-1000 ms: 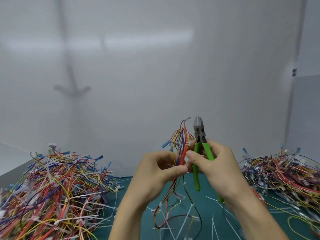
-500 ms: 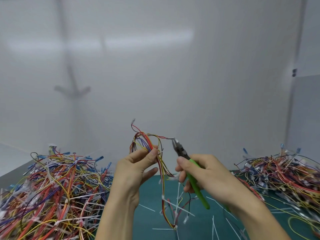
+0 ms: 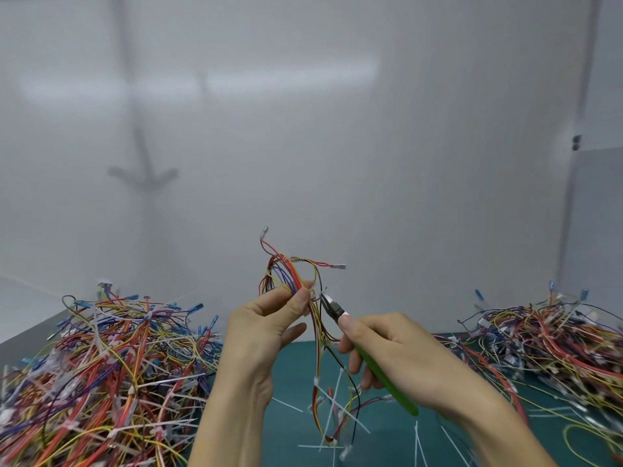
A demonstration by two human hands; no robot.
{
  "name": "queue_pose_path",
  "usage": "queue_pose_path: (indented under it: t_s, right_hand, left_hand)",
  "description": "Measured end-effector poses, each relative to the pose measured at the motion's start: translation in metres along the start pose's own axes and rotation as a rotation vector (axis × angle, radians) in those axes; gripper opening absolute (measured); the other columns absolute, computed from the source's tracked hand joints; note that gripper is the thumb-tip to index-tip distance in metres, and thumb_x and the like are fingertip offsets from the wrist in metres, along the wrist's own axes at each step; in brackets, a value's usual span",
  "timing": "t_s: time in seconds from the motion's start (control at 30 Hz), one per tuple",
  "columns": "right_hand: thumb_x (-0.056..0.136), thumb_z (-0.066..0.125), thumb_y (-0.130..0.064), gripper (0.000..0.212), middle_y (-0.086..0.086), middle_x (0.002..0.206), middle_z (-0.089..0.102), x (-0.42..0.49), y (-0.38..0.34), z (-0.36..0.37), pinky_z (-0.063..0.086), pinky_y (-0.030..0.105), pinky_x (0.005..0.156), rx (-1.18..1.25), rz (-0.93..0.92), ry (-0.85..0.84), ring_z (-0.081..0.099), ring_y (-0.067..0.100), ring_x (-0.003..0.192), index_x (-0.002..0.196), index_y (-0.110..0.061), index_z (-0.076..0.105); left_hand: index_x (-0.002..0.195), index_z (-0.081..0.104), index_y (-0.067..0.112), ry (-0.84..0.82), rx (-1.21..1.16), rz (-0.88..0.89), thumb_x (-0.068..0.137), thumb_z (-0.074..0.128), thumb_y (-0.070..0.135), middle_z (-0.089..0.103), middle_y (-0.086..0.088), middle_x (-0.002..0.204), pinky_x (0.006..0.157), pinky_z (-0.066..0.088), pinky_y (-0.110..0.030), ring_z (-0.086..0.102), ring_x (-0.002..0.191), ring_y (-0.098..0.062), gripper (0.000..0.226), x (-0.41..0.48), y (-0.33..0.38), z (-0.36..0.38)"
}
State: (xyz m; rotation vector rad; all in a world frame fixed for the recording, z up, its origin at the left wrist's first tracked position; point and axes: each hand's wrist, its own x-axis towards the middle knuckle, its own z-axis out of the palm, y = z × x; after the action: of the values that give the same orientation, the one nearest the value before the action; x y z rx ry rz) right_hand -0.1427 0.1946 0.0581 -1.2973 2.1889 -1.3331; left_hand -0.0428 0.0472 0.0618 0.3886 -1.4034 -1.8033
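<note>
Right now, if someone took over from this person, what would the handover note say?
Left hand pinches the wire bundle, held up over the green mat.
Right hand grips the green-handled cutters, tip at the bundle next to that pinch.
A left wire pile and a right wire pile flank the mat.
Done: loose white ties lie on the mat, apparently cut off.
Left: the bundle's hanging part carries attached ties; probably snip those.

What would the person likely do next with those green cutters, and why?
Probably squeeze the cutters to snip there: the right hand has their tip against the wire bundle, beside the pinching thumb of the left hand, and loose white ties lie on the mat.
</note>
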Motion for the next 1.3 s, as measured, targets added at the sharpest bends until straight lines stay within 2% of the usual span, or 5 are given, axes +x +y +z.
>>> queue_pose_path:
  t_s: [0.1,0.4,0.67,1.3]
  right_hand:
    - [0.094,0.042,-0.063,0.049,-0.007,0.076,0.072,0.0004,0.0005,0.0001,0.053,0.031,0.068,-0.022,-0.006,0.003,0.071,0.013,0.064,0.083,-0.024,0.070]
    - [0.094,0.044,-0.063,0.049,-0.007,0.069,0.069,0.0010,0.0027,0.0002,0.051,0.027,0.063,-0.048,-0.026,0.018,0.067,0.009,0.058,0.081,-0.023,0.069]
    - [0.091,0.048,-0.065,0.049,-0.009,0.059,0.061,0.0008,0.0030,-0.0002,0.051,0.031,0.059,-0.067,-0.041,0.040,0.061,0.009,0.050,0.076,-0.023,0.067]
    - [0.092,0.046,-0.065,0.052,-0.008,0.054,0.054,-0.0013,-0.0006,-0.0020,0.045,0.032,0.061,-0.154,-0.057,0.050,0.049,0.007,0.049,0.074,-0.020,0.066]
  left_hand:
    - [0.090,0.078,0.007,0.008,-0.006,0.000,0.055,0.079,0.030,0.076,-0.005,0.087,0.057,0.053,-0.016,0.070,0.073,-0.007,0.042,0.0004,-0.0007,0.0001]
    - [0.077,0.082,0.021,-0.020,0.034,0.002,0.059,0.078,0.028,0.076,-0.002,0.083,0.059,0.054,-0.015,0.070,0.073,-0.005,0.020,-0.0013,-0.0002,0.0014]
    - [0.079,0.080,0.012,-0.009,0.052,0.017,0.059,0.079,0.028,0.076,-0.011,0.087,0.058,0.054,-0.016,0.071,0.074,-0.009,0.025,-0.0015,0.0003,0.0015]
    - [0.077,0.082,0.024,-0.033,0.083,0.021,0.061,0.077,0.028,0.078,-0.001,0.083,0.057,0.053,-0.013,0.071,0.071,-0.004,0.017,-0.0048,0.0038,0.0006]
